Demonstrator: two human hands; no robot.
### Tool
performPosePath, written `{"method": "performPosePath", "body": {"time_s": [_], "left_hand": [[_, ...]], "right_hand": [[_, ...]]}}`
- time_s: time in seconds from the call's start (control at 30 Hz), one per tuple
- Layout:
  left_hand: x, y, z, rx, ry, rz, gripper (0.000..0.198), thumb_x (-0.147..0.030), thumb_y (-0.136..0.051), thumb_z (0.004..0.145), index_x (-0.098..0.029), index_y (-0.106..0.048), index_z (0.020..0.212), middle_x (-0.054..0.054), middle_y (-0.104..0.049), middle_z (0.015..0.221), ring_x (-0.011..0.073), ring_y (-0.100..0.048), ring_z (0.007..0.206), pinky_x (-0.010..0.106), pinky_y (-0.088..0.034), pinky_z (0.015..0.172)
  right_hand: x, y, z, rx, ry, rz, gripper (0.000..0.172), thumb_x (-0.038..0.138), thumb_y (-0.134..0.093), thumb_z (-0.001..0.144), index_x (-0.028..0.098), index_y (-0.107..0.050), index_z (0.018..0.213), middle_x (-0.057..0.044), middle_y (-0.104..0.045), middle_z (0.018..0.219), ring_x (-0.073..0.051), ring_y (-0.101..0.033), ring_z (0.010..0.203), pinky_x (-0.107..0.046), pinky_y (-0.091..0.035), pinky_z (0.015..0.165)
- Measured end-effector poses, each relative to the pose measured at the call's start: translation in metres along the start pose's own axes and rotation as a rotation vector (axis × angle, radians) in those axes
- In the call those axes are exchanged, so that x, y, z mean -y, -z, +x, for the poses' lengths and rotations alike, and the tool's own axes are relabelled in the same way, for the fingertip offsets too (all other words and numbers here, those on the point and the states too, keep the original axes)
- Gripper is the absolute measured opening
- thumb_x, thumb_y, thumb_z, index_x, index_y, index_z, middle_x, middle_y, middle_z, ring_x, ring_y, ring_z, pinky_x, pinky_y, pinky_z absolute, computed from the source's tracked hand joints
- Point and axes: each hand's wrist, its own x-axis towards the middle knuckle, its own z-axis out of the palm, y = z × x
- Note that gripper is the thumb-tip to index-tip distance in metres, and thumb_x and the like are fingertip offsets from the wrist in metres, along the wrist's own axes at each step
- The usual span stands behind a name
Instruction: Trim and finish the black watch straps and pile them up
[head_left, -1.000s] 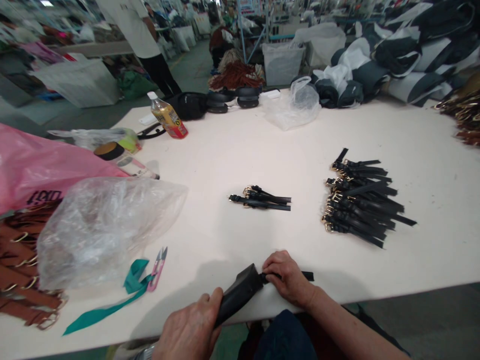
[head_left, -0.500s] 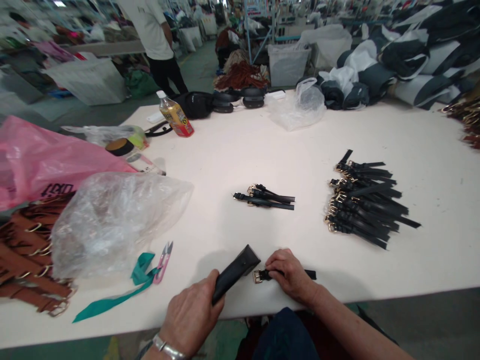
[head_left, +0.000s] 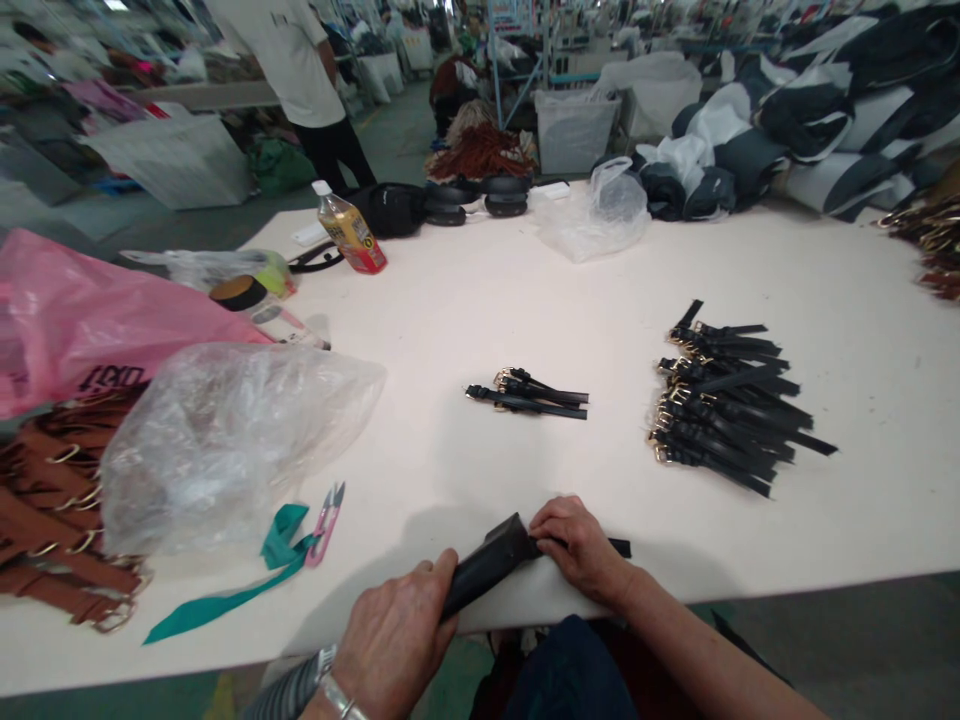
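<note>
My left hand (head_left: 401,630) is wrapped round a black leather-like tool (head_left: 487,568), whose broad end rests over the buckle end of a short black strap (head_left: 620,547). The buckle is hidden beneath it. With fingers pinched, my right hand (head_left: 576,545) holds the strap near the table's front edge, and the strap's tail shows to the right of the fingers. Beyond my hands lies a small group of black buckled straps (head_left: 532,395). A larger pile of similar straps (head_left: 727,400) is spread out to the right.
On the white table (head_left: 450,310) at left are pink snips (head_left: 324,530), a teal ribbon (head_left: 225,610), a clear plastic bag (head_left: 232,450), brown straps (head_left: 45,500) and a pink bag (head_left: 112,310). A bottle (head_left: 351,230) stands farther back. A person (head_left: 300,80) stands beyond the table.
The tool in my left hand has moved right and slightly down, now covering the strap's buckle. My right hand has stayed almost in place on the strap.
</note>
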Motion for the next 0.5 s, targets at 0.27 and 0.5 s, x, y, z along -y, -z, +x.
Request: {"method": "performPosePath", "body": {"time_s": [0.27, 0.5], "left_hand": [[0.006, 0.009, 0.009, -0.048, 0.158, -0.035, 0.035, -0.033, -0.038, 0.08, -0.025, -0.044, 0.114, 0.006, -0.066, 0.095, 0.0225, -0.061, 0.089, 0.033, -0.044, 0.072], [0.02, 0.011, 0.0, -0.051, 0.185, -0.057, 0.029, -0.035, -0.037, 0.08, -0.026, -0.047, 0.105, 0.004, -0.067, 0.085, 0.0216, -0.062, 0.081, 0.03, -0.042, 0.065]], "right_hand": [[0.002, -0.001, 0.0, 0.01, 0.003, 0.001, 0.011, 0.014, -0.052, 0.082, 0.018, -0.063, 0.082, -0.005, -0.064, 0.084, -0.018, -0.057, 0.081, -0.036, -0.038, 0.08], [0.003, 0.0, 0.0, 0.017, -0.032, 0.0, 0.012, 0.01, -0.053, 0.078, 0.019, -0.062, 0.079, -0.004, -0.063, 0.084, -0.017, -0.055, 0.081, -0.036, -0.036, 0.08]]}}
